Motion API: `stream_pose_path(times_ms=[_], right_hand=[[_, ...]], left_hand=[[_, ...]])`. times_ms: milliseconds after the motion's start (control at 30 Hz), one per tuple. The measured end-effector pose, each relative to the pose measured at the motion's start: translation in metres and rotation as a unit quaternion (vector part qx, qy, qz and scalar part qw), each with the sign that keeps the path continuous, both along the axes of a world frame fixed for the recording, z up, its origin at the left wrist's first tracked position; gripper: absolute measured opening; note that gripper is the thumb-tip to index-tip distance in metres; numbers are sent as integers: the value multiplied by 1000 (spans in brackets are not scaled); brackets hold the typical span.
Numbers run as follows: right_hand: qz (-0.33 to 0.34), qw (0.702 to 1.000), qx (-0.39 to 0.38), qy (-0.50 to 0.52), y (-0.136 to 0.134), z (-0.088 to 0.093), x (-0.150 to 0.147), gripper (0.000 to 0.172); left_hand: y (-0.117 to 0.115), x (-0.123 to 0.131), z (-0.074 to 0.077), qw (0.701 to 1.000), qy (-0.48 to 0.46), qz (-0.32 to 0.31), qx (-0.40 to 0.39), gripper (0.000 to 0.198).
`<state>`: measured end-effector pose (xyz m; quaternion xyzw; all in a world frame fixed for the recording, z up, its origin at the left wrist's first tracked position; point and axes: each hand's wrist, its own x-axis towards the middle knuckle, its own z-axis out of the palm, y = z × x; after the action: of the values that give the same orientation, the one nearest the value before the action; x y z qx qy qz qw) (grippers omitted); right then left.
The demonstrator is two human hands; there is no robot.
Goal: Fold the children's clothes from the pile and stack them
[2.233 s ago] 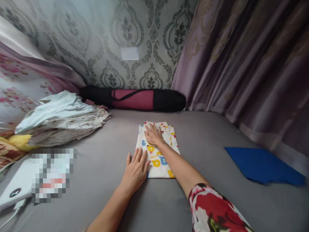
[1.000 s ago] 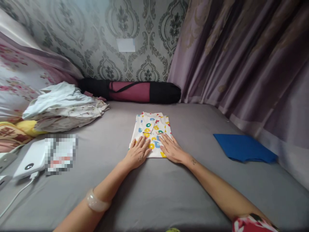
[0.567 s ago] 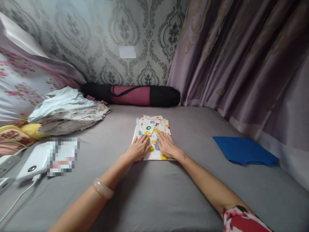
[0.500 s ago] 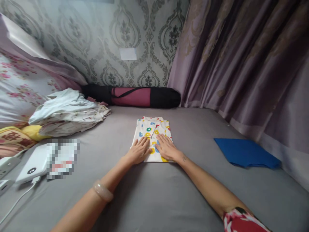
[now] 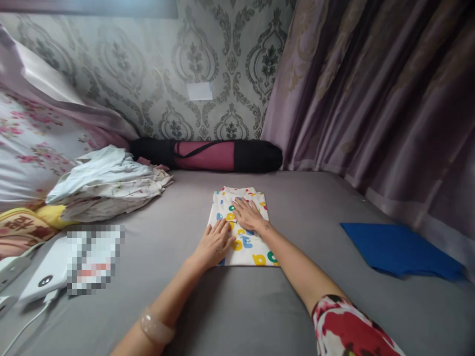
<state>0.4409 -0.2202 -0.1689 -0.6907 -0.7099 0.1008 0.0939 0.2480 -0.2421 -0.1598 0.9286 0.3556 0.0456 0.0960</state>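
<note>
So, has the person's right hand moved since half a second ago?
Yes: judged against the black-and-maroon bag, the right hand has moved forward and slightly left, up the printed garment.

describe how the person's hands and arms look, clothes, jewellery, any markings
The left hand and right hand are ungloved. A thick, pale, glossy bangle circles the left forearm. The right arm has a floral sleeve in red, pink and white. Small dark markings show at the right wrist and on the left hand.
</note>
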Motion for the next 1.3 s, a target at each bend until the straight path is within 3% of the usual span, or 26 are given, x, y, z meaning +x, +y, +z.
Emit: stream_pose_path(times_ms=[167, 367, 467, 733, 900, 1100, 1300], right_hand=[[-2, 1000, -11, 5, 0, -8, 2, 57], [10, 999, -39, 26, 3, 8, 6, 57], [11, 1000, -4, 13, 8, 14, 8, 55], [6, 1000, 6, 13, 13, -4, 5, 53], [2, 999, -14, 33, 18, 4, 15, 55], [-115, 993, 19, -3, 24, 0, 23, 56], [-105, 994, -19, 2, 26, -2, 25, 58]], left_hand=[[-1, -8, -7, 1000, -22, -8, 11, 50], [1, -19, -21, 993, -78, -11, 91, 52], [1, -22, -26, 991, -83, -18, 108, 50], [0, -19, -29, 995, -54, -4, 86, 50], [0, -19, -30, 995, -58, -3, 83, 49], [0, -18, -25, 995, -53, 5, 80, 48], [-3, -17, -14, 998, -33, 11, 60, 47]])
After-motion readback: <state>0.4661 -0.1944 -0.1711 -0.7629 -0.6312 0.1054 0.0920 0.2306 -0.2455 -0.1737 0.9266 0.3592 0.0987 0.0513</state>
